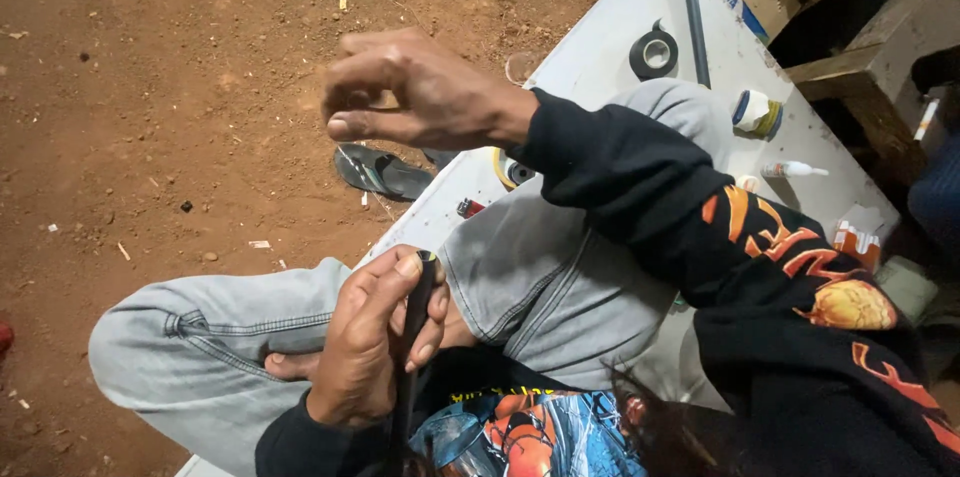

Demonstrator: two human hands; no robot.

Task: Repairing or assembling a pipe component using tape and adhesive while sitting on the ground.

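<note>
My left hand point(375, 332) is closed around a thin black strip point(418, 322), thumb on one side and fingers on the other, just in front of the white board point(600, 47) I sit on. The strip stands up out of my fist and runs down past my wrist. I think it is light and bendy, maybe a bit smooth, so it could slip; holding it near the top end looks best. My right hand point(420, 97) is up in the air over the near edge of the board, fingers curled with the tips pressed together, and I cannot tell if it pinches anything. I count one strip. On the board I see one black tape roll point(654, 55), one small glue bottle point(793, 170) and one long grey rod point(692, 12). One sandal point(382, 174) lies on the red dirt beside the board.
</note>
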